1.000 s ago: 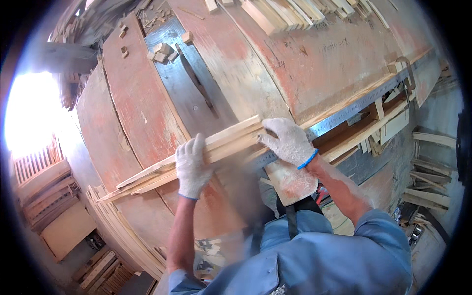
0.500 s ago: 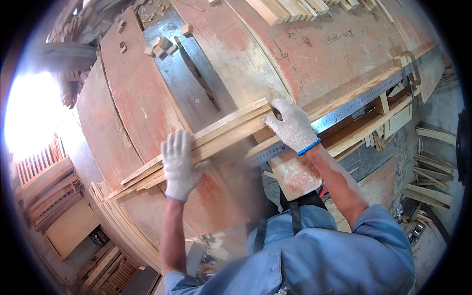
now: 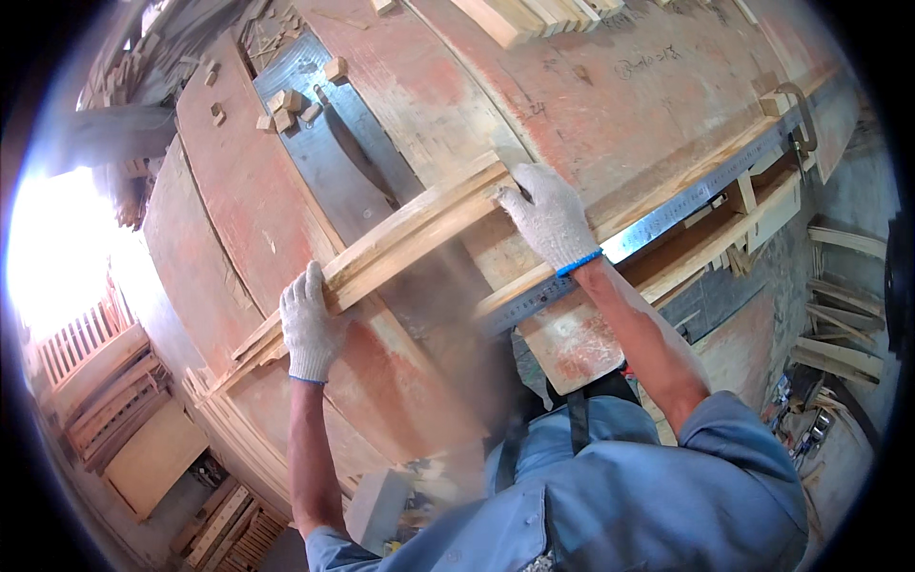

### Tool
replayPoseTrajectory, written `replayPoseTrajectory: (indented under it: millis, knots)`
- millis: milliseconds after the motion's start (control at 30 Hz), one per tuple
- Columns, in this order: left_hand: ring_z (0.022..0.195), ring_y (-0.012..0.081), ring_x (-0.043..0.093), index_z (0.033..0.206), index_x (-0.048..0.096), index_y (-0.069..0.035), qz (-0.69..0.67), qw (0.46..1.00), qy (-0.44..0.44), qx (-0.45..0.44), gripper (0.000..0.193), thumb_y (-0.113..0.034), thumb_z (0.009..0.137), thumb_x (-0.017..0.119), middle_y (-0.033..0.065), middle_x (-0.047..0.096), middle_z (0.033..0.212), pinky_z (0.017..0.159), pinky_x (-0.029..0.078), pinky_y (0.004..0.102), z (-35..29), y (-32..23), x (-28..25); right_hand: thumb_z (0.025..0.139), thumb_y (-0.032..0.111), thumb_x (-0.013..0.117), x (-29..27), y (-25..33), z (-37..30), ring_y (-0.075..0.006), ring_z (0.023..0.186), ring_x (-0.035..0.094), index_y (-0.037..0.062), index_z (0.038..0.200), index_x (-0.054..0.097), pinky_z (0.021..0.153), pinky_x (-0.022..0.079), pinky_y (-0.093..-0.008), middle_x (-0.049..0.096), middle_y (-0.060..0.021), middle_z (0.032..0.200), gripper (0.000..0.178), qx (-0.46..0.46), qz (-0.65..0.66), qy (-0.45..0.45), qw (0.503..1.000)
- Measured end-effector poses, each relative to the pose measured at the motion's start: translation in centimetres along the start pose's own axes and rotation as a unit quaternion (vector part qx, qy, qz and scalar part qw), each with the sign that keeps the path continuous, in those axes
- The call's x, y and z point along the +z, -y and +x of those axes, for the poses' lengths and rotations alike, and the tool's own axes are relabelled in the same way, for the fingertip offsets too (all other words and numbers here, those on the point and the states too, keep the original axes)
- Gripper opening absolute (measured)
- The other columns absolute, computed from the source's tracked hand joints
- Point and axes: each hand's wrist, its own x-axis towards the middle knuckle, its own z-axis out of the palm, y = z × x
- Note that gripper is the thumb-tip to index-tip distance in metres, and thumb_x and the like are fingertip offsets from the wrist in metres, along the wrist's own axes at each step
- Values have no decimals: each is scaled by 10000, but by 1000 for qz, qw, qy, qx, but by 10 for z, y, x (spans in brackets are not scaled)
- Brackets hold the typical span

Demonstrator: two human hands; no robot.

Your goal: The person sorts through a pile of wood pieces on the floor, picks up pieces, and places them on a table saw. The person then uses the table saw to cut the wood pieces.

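Observation:
A pair of long, pale wooden strips (image 3: 419, 234) lies side by side, slanting across the workbench between my hands. My left hand (image 3: 310, 329), in a white knit glove, bends its fingers over the strips toward their left part. At their right end, my right hand (image 3: 551, 214), in a matching glove with a blue cuff, grips them with the thumb on the near side. Just beyond the strips, a dark, narrow, blade-like piece (image 3: 355, 148) stands in a metal plate (image 3: 310, 162) set into the bench. Small wood offcuts (image 3: 284, 107) lie on this plate.
A steel ruler (image 3: 658, 229) runs along a wooden rail at the bench's right edge, with a C-clamp (image 3: 805, 114) at its far end. Cut wood pieces (image 3: 519, 24) lie at the back. Stacked slatted wood (image 3: 105, 381) stands at left; more boards (image 3: 839, 357) lean at right.
My left hand has shifted left, its fingers going from stretched out to bent over the strips. My right hand and the strips' right end have moved slightly left and away. The view has shifted a little.

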Motion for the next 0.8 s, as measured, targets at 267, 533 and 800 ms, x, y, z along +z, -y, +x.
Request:
replayPoseTrajectory:
  millis: [267, 533, 800]
  knots:
    - [1329, 414, 553, 1576, 431, -8, 3, 1000, 7, -21, 1066, -252, 691, 972, 205, 598, 1453, 1137, 450, 508, 15, -2, -6, 969, 227, 705, 3, 9, 16, -447, 957, 620, -4, 966, 615, 824, 495, -528, 635, -224, 958, 248, -26, 18, -39, 999]
    - [1298, 423, 560, 1576, 428, -2, -13, 1000, -3, -5, 1061, -252, 698, 968, 204, 608, 1415, 1129, 447, 512, 25, 11, -6, 940, 201, 692, 8, 7, 38, -464, 994, 608, 1, 971, 614, 855, 490, -542, 631, -231, 973, 217, -3, 0, -3, 1000]
    - [1311, 423, 557, 1567, 433, -8, -6, 1000, 4, -10, 1015, -220, 716, 944, 209, 602, 1419, 1133, 444, 511, 33, 7, -12, 901, 294, 788, 17, 3, 40, -440, 1164, 614, -2, 1254, 647, 983, 497, -516, 667, -233, 1205, 482, -28, -77, -6, 997]
